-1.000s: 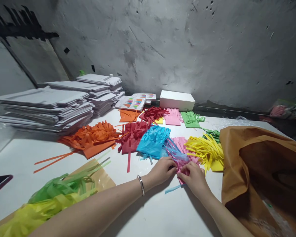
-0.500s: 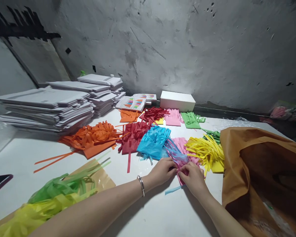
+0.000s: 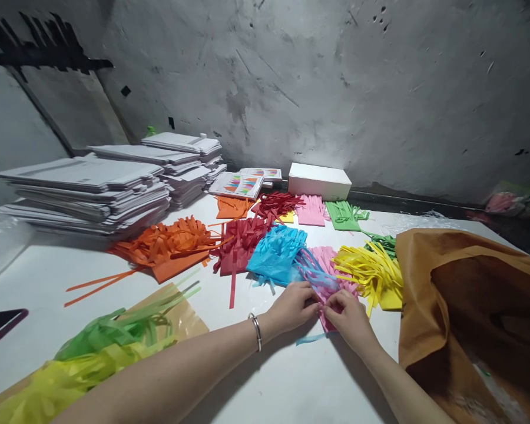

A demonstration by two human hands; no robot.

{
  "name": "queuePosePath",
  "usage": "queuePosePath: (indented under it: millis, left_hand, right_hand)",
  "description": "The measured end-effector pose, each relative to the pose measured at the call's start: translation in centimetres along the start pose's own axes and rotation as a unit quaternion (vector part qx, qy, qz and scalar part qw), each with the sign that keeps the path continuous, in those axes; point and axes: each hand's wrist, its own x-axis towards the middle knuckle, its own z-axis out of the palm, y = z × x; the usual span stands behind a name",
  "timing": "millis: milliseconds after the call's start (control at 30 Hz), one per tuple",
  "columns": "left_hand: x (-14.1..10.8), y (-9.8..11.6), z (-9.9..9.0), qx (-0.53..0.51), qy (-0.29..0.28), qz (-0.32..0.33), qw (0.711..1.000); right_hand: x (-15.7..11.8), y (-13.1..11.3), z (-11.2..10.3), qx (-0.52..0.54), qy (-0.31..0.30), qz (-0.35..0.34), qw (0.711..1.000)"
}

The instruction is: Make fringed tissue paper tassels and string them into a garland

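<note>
My left hand [image 3: 297, 305], with a silver bangle on the wrist, is closed in a pinch at the pink fringed paper [image 3: 324, 259]. Close beside it, my right hand [image 3: 351, 321] also pinches at this pink paper, thumb and fingers together; what lies between the fingertips is largely hidden. Loose light-blue strips [image 3: 314, 272] lie across the pink fringe, and one blue strip [image 3: 310, 340] pokes out below the hands. Left of the pink piece is a blue fringed paper bundle [image 3: 271, 259]. On its right sits a yellow fringed bundle [image 3: 371, 271].
Orange [image 3: 176, 244] and red [image 3: 241, 247] fringed bundles lie to the left. Green and yellow strips [image 3: 110, 347] sit near my left forearm. Stacks of white card [image 3: 83, 176] and a white box [image 3: 320, 179] stand along the wall. A brown bag [image 3: 424, 306] is at right.
My fingers have shifted slightly at the pink paper, the right hand's fingers drawing closer together. The whole view has moved a little; the bundles stay in place.
</note>
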Motion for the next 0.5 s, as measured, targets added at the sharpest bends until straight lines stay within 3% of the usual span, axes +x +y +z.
queuePosePath:
  millis: [267, 500]
  left_hand:
    - [-0.3, 0.0, 0.0, 0.051, 0.014, 0.035, 0.998]
    - [-1.2, 1.7, 0.0, 0.125, -0.054, 0.200, 0.970]
  right_hand:
    - [-3.5, 1.4, -3.2, 0.141, 0.068, 0.033, 0.987]
    - [-6.7, 2.5, -3.2, 0.229, 0.090, 0.088, 0.965]
